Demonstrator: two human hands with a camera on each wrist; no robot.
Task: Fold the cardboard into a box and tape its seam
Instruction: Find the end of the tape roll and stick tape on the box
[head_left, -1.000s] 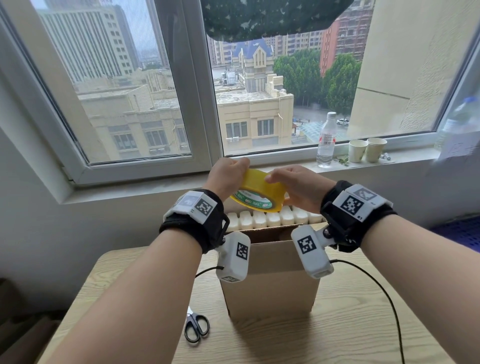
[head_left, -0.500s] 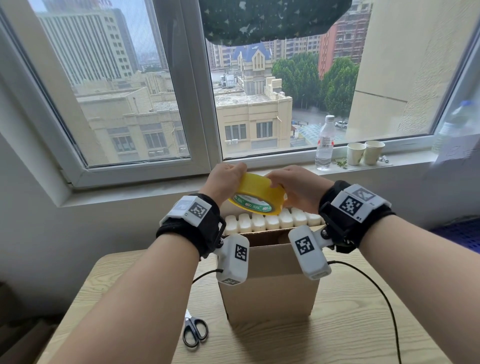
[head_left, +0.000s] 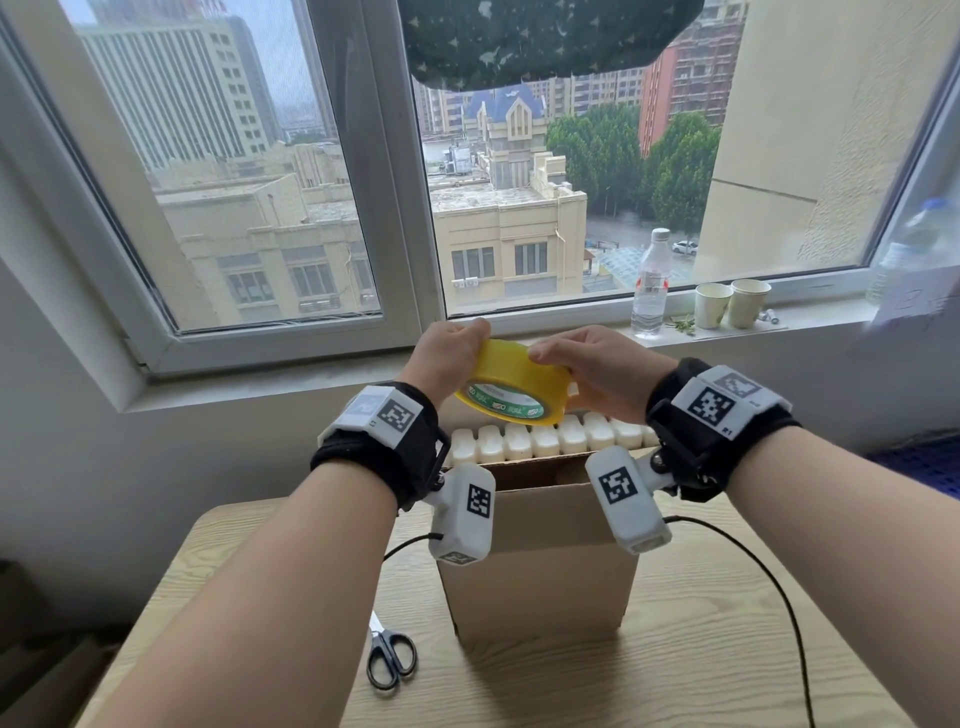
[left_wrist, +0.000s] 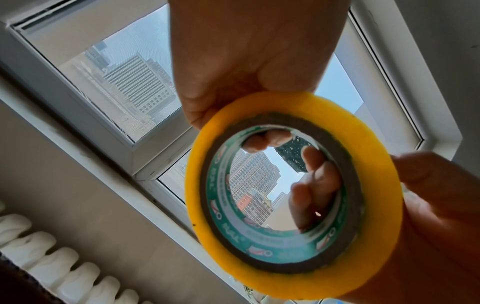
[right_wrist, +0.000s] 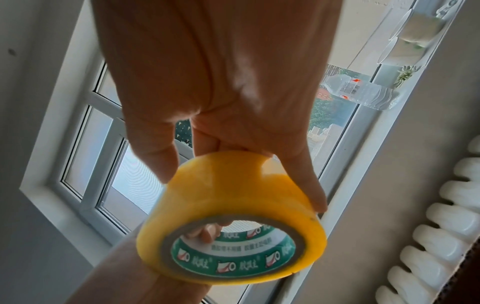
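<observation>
A yellow tape roll (head_left: 511, 383) with a green printed core is held up in the air above the brown cardboard box (head_left: 540, 571), which stands upright on the wooden table (head_left: 701, 649). My left hand (head_left: 449, 358) grips the roll's left side, with fingers curled over its far rim. My right hand (head_left: 587, 371) holds the right side, thumb on the outer face and fingers (left_wrist: 315, 185) showing through the core. In the right wrist view the tape roll (right_wrist: 231, 207) sits between thumb and fingers. In the left wrist view the tape roll (left_wrist: 293, 197) faces the camera.
Black-handled scissors (head_left: 389, 657) lie on the table left of the box. A white radiator (head_left: 545, 439) runs behind the box under the sill. On the sill stand a water bottle (head_left: 650, 286) and two paper cups (head_left: 730, 304). A black cable (head_left: 769, 582) trails across the table's right side.
Both hands have tilted and turned the tape roll slightly while holding it above the box. The box and scissors have not moved.
</observation>
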